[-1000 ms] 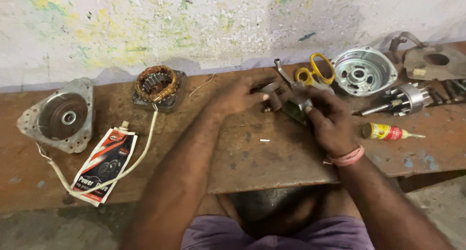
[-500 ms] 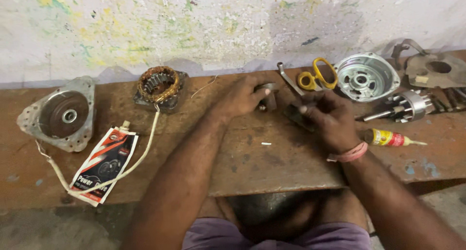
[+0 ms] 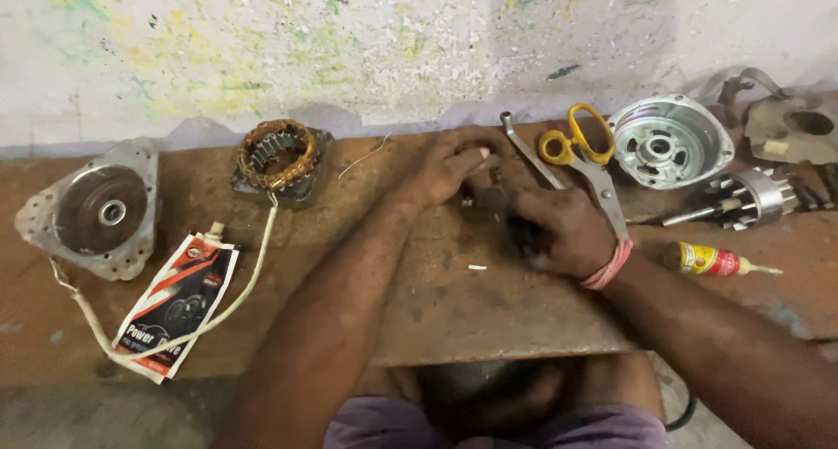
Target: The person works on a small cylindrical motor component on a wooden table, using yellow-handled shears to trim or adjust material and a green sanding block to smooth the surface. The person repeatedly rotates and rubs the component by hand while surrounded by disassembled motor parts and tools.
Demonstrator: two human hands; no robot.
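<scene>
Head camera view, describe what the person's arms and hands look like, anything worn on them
Both forearms are bare, with no sleeves in view and no gloves. The right hand has a pinkish-red band wound around its wrist. The left hand shows no band, ring or watch. A purple garment shows at the frame's bottom edge.

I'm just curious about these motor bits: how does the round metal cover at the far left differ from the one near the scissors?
The left cover lies flat, dull, stained and dark in the middle, with a white cord beside it. The right cover is brighter and cleaner, tilted to show its hollow inside with ribs and holes. It lies nearer the right hand. Both are round metal housings with a central hub, resting on the bench.
</scene>
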